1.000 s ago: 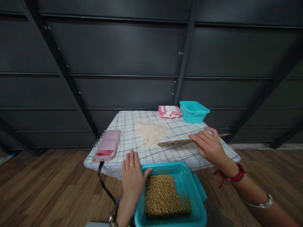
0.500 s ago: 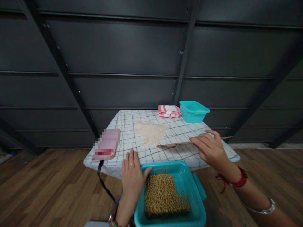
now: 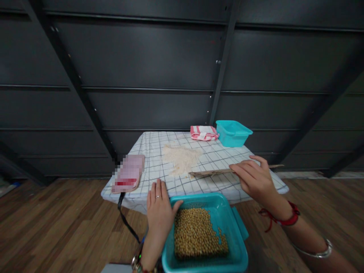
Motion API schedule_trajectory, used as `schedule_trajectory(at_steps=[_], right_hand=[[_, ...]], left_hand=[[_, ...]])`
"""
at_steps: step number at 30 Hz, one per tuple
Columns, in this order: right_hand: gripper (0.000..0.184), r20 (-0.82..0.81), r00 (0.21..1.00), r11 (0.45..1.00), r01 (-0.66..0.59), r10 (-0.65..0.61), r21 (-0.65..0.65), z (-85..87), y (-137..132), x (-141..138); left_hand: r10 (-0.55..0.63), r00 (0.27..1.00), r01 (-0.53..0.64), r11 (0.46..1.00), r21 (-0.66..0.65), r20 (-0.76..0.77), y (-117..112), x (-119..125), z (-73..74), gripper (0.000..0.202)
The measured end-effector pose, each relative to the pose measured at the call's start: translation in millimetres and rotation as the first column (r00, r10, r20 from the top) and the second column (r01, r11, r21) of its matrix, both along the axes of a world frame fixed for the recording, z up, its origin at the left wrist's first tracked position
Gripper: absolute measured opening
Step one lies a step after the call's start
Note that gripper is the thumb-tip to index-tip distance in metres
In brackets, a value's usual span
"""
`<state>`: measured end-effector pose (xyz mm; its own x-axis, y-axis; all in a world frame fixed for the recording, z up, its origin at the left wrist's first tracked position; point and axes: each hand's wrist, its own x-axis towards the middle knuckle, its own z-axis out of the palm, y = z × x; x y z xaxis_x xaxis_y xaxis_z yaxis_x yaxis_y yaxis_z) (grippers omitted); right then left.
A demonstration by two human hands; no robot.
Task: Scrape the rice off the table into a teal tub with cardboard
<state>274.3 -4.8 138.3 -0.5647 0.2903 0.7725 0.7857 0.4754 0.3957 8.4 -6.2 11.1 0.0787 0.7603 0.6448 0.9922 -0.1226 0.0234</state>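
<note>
One strip of brown board [image 3: 212, 173], and here it is, lying slantwise over the right half of the worktop [image 3: 150, 155], its left tip just beside the near end of the powder, its other end out past the right edge. It's thin, flat, rough along the rim and seen almost edge-on. Two hands in play: the right hand [image 3: 254, 180] has its fingers closed on the board from above, gripping it. The left hand [image 3: 159, 212] lies palm down at the near edge, fingers straight and holding nothing, thumb spread over the corner of a teal tub [image 3: 196, 197].

One patch of pale powder [image 3: 182, 157], uneven in outline, sits around the middle of the white checked cloth. Two tubs in all: the teal one by the near edge, filled largely with yellowish beans [image 3: 199, 233], far too many to count, and a brighter turquoise tub [image 3: 233, 139] at the far right corner. Right beside that one, a single folded pink-and-white cloth [image 3: 203, 133] at the far edge. And over at the near left corner, one flat pink object [image 3: 131, 172], its surface blurred out, with one black strap [image 3: 126, 222] hanging below.
</note>
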Motion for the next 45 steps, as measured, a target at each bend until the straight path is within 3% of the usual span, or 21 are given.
schedule_trajectory(at_steps=[6,17,24,29,45], right_hand=[[0.03,0.019,1.0,0.999,0.0,0.001,-0.038,-3.2,-2,-1],[0.026,0.017,0.999,0.993,-0.034,0.036,-0.11,-0.4,-17,1],[0.028,-0.001,1.0,1.0,-0.021,0.021,-0.004,2.6,-2,-8],[0.029,0.065,0.997,0.999,-0.027,0.028,-0.018,0.8,6,-18],[0.025,0.066,0.997,0.997,-0.047,0.051,-0.06,3.9,-19,-10]], left_hand=[[0.001,1.0,-0.001,1.0,-0.026,0.01,-1,0,0.9,0.072],[-0.002,0.999,0.004,0.999,-0.032,0.04,0,-1,1.4,0.069],[0.006,1.0,-0.005,0.999,-0.033,0.029,1,0,-1.1,0.07],[0.009,1.0,-0.008,0.999,-0.033,0.024,0,1,-0.6,0.07],[-0.003,0.999,0.006,0.998,-0.062,0.041,-1,1,5.6,0.069]])
